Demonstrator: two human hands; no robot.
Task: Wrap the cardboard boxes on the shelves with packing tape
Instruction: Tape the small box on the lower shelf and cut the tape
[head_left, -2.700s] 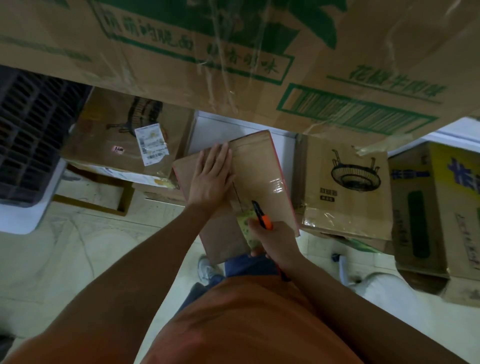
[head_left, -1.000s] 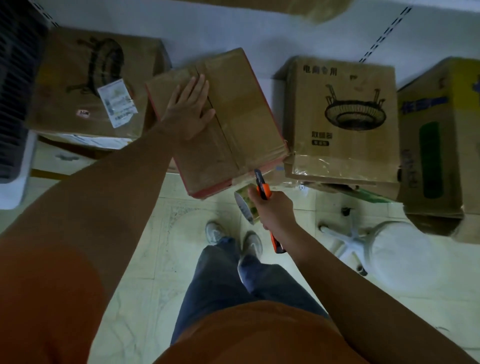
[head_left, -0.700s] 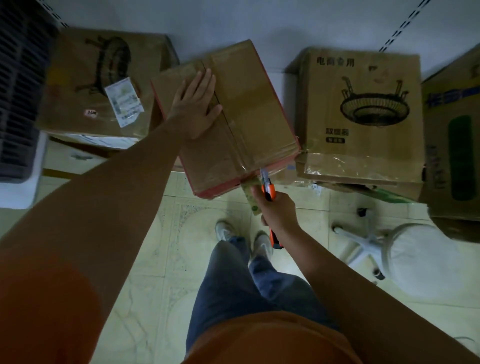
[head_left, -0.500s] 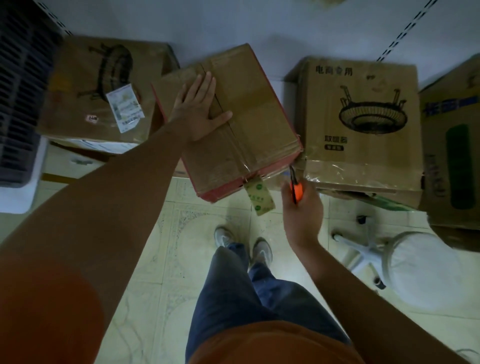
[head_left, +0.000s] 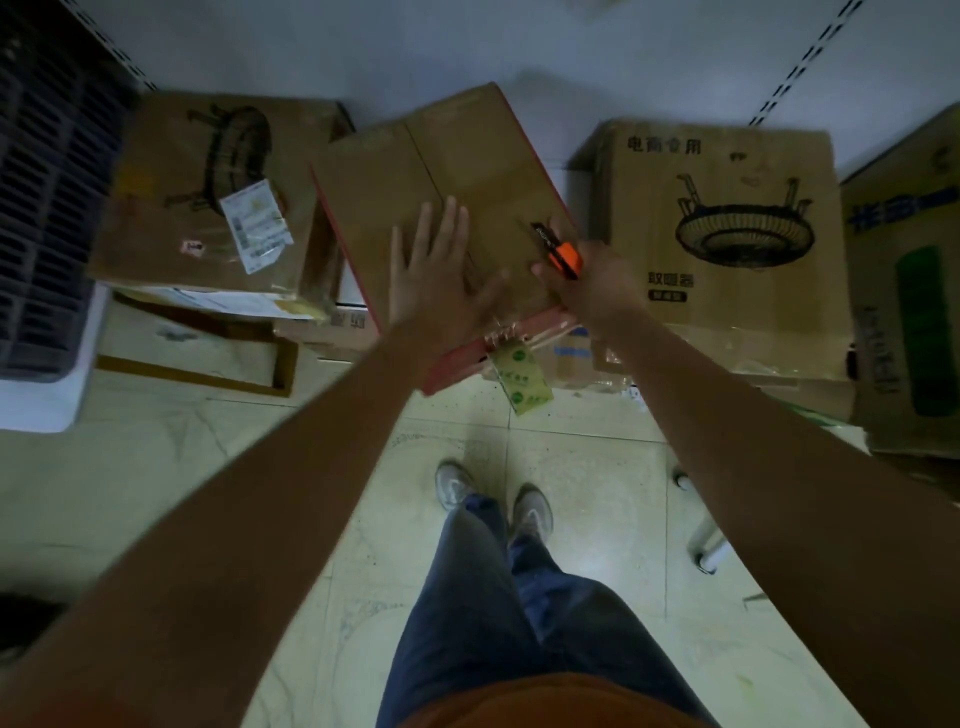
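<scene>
Pressing flat on the stiff, light-looking cardboard box (head_left: 457, 208) in the upper middle, the left hand (head_left: 441, 280) stays open while the right hand (head_left: 592, 291) grips an orange cutter (head_left: 561, 252), so hold the box by its edges.

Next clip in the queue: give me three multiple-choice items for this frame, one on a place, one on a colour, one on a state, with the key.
1. Where does the left hand lie?
A. flat on top of the red-edged box
B. on the floor
C. on the box with the white label

2. What colour is the body of the cutter in the right hand?
A. blue
B. orange
C. white

3. In what state is the tape roll?
A. gripped in the left hand
B. lying on the floor
C. hanging from the box's front edge, in neither hand

Key: 1 A, the straight fingers spread across the box top. 2 B, orange shows above the curled fingers. 3 C, it dangles below the edge on its strip.
</scene>
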